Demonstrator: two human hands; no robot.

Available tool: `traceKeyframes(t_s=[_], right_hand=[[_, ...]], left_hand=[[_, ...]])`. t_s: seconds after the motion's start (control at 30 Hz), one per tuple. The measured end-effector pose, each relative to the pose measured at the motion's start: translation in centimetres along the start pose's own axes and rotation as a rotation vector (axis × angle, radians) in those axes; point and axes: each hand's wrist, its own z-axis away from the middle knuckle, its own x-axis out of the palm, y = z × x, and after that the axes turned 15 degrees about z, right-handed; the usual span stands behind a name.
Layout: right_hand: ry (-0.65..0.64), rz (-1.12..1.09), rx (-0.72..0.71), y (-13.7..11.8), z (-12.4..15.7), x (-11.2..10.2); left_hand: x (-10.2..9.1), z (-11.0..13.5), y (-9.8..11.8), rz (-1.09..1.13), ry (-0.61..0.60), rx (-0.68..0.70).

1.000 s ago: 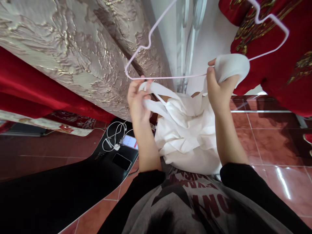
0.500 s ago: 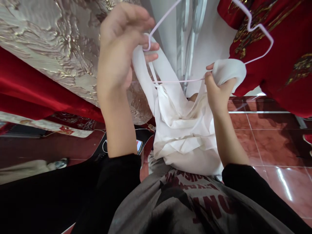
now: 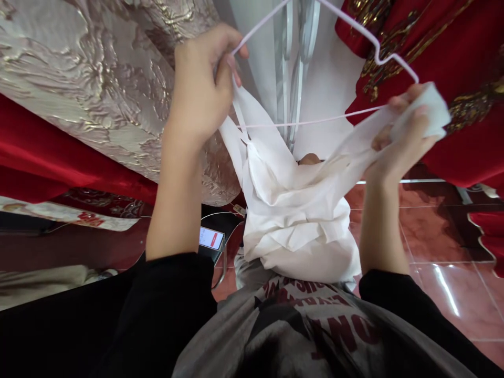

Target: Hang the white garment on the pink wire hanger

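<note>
A pale pink wire hanger (image 3: 356, 26) spans the space between my hands, its lower bar crossing above a white garment (image 3: 299, 247). My left hand (image 3: 207, 79) is closed around the hanger's left end, with the garment's strap just below the fingers. Gripped in my right hand (image 3: 401, 131) is the garment's other shoulder, pulled out around the hanger's right end; a padded, pale part bulges past the fingers. The garment hangs down in folds onto my lap.
Beige embossed fabric with gold lines (image 3: 79, 89) hangs at the left, above red cloth (image 3: 59, 152). Red garments with gold trim (image 3: 397, 68) hang at the right. A lit phone (image 3: 211, 238) lies on a dark seat. Red tiles (image 3: 425, 231) cover the floor.
My left hand has closed on the hanger's left end after being spread beside it. My right hand has moved right and up, stretching the garment's shoulder toward the hanger's right end.
</note>
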Motion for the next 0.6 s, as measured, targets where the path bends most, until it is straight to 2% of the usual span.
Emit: traceKeyframes(t_s=[0.07,0.13,0.23,0.3,0.4,0.5,0.53,0.6], right_hand=[[0.023,-0.013,0.076,-0.1,-2.8,-1.2],[-0.049,0.058,0.199,-0.9,-5.4,-1.7],[-0.343,0.254,0.332,-3.4,-7.8,-1.2],[-0.506,0.394,0.328,-5.3,-8.3,-0.6],[-0.594,0.666,0.166,-7.1,-9.0,-1.1],[-0.567,1.082,-0.090,-7.1,-11.0,-3.0],[-0.561,1.165,-0.165,-6.9,-11.7,-3.5],[-0.603,1.169,-0.273,-6.6,-12.5,-3.9]], left_hand=[[-0.1,-0.3,0.1,-0.076,-0.095,0.072],[-0.2,-0.6,0.0,-0.146,-0.171,0.121],[-0.1,-0.8,-0.1,-0.128,-0.141,0.076],[0.1,-0.6,0.1,-0.092,-0.078,0.034],[0.3,-0.1,0.5,-0.155,-0.115,0.084],[0.5,0.3,1.0,-0.221,-0.171,0.140],[0.4,0.3,1.1,-0.210,-0.154,0.125],[0.4,0.3,1.0,-0.198,-0.128,0.105]])
